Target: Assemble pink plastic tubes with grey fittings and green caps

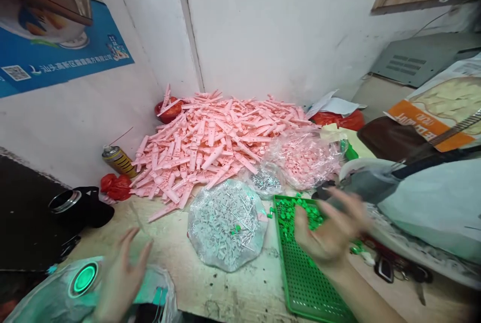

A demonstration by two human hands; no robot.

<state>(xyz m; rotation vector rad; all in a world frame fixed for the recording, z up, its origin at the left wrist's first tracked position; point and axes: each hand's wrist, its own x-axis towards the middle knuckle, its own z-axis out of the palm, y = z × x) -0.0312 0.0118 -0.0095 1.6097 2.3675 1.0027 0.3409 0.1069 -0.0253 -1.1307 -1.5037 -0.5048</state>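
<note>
My left hand [122,275] is raised over the near left edge of the table, its fingers apart and somewhat blurred, with nothing visible in them. A faint thin streak shows just above its fingertips, too blurred to name. Over the green perforated tray [313,283], my right hand [332,227] hovers with spread fingers and holds nothing that I can see. Small green plastic parts [296,215] lie in the tray's far end. Between the hands sits a clear plastic-lined dish [195,250] with small whitish plastic pieces [218,222] and thin metal pins [246,220].
Pink plastic pieces [210,142] form a large heap along the wall. Bags of small pink parts [308,157] and metal bits [266,180] lie beside it. A spray can [118,160] stands left. Keys [400,273] and a large white rounded object [432,202] are at right.
</note>
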